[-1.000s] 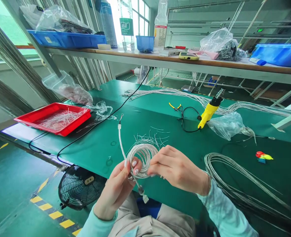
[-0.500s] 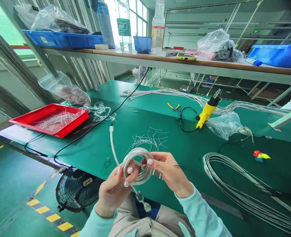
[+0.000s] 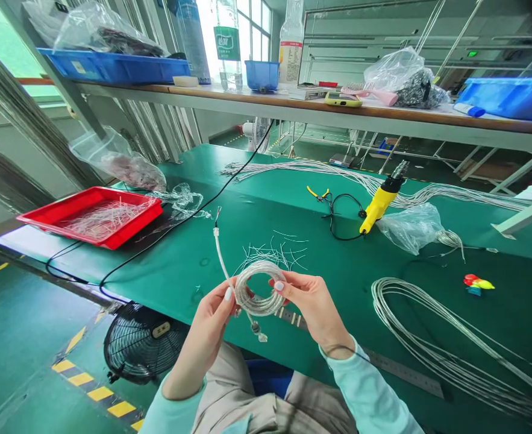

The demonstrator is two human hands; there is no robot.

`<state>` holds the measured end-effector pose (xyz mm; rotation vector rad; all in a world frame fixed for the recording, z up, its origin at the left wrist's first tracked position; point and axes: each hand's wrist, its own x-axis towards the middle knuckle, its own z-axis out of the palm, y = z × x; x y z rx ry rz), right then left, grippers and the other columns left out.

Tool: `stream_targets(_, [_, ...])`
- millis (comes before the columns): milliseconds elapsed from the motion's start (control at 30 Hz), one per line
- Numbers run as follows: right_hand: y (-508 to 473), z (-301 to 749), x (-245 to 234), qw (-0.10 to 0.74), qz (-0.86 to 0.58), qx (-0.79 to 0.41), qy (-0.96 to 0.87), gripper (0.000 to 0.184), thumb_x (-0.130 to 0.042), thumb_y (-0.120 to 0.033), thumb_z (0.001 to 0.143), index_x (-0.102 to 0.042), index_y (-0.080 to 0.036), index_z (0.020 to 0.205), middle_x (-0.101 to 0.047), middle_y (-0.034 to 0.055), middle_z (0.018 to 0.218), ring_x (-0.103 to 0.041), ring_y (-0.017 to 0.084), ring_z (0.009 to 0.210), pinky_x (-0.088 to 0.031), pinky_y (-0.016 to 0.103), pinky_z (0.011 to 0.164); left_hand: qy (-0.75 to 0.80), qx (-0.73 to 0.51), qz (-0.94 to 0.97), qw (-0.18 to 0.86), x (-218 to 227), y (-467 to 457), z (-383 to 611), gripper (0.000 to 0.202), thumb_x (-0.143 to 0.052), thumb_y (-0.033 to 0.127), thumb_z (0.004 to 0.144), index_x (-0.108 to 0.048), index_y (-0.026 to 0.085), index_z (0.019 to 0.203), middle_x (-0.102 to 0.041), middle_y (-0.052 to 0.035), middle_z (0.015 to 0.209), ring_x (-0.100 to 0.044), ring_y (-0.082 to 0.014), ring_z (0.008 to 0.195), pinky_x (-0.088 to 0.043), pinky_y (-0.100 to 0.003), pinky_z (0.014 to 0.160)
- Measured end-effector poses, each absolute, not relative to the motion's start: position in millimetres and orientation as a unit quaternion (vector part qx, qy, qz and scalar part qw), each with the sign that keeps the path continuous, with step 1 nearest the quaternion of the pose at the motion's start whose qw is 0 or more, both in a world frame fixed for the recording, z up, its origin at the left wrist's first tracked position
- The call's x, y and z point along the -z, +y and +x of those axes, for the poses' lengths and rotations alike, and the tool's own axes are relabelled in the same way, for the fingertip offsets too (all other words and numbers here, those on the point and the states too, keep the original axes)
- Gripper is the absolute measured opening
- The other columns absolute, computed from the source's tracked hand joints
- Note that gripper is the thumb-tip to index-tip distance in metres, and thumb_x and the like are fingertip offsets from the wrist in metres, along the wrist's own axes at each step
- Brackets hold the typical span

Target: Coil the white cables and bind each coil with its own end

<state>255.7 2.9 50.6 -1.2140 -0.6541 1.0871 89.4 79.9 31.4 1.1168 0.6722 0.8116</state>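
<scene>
A coiled clear-jacketed cable (image 3: pixel 260 308) is held up in front of me over the near edge of the green table. My left hand (image 3: pixel 215 310) pinches the coil's left side between thumb and fingers. On the right side, my right hand (image 3: pixel 304 295) grips it in the same way. One cable end, with a connector and thin bare wires (image 3: pixel 217 223), sticks up to the left of the coil. The other end, with a small clear plug (image 3: pixel 262 337), hangs below it. Behind the coil lie thin white wire pieces (image 3: pixel 270 256), scattered on the table.
A red tray (image 3: pixel 107 240) of clear strips sits at left. Toward the right lie a yellow heat gun (image 3: pixel 378 208), yellow-handled pliers (image 3: pixel 316 194) and a looped cable bundle (image 3: pixel 410 337). A steel ruler (image 3: pixel 405 374) lies near the front edge. A black fan (image 3: pixel 146 346) stands below.
The coil has risen slightly and tipped, its opening now clearer. My left hand has shifted its fingers from inside the coil to the left rim. The upper cable end has moved right.
</scene>
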Motion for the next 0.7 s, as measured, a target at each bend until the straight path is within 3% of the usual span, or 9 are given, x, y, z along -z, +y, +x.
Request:
stream_targets(200, [2, 260, -47, 0.592, -0.570, -0.464, -0.331, 0.040, -0.079, -0.048, 0.063, -0.082, -0.021, 0.092, -0.062, -0.0005, 0.062, -0.044, 0.012, 0.056, -0.039, 0.025, 0.050, 0.333, -0.315, 0.521, 0.720, -33, 86, 86, 0.046, -0.079, 0.048, 0.073, -0.076, 0.015, 0.104, -0.075, -0.0069, 0.087, -0.064, -0.0214, 0.085, -0.051, -0.026, 0.074])
stream_targets(400, [10, 276, -32, 0.532, -0.607, -0.439, -0.394, 0.042, -0.070, -0.051, 0.072, -0.079, -0.021, 0.100, -0.061, -0.0012, 0.065, -0.044, 0.012, 0.061, -0.038, 0.026, 0.055, 0.344, -0.285, 0.533, 0.719, -21, 86, 95, 0.052, -0.074, 0.053, 0.076, -0.072, 0.017, 0.113, -0.075, -0.0072, 0.102, -0.067, -0.0231, 0.092, -0.057, -0.030, 0.078])
stream_targets(567, [37, 312, -35, 0.425, -0.644, -0.449, -0.450, 0.035, -0.069, -0.050, 0.071, -0.077, -0.016, 0.067, -0.052, -0.0031, 0.048, -0.039, 0.010, 0.050, -0.030, 0.025, 0.048, 0.352, -0.262, 0.535, 0.722, -9, 93, 96, 0.060, -0.073, 0.050, 0.079, -0.061, 0.018, 0.128, -0.072, -0.0097, 0.109, -0.068, -0.0237, 0.093, -0.060, -0.033, 0.076])
stream_targets(700, [60, 329, -46, 0.325, -0.651, -0.477, -0.492, 0.035, -0.074, -0.047, 0.067, -0.069, -0.016, 0.053, -0.053, -0.0022, 0.047, -0.046, 0.010, 0.048, -0.029, 0.025, 0.046, 0.358, -0.286, 0.523, 0.719, 2, 105, 87, 0.071, -0.073, 0.049, 0.077, -0.051, 0.018, 0.137, -0.070, -0.0107, 0.111, -0.068, -0.0217, 0.088, -0.061, -0.034, 0.072])
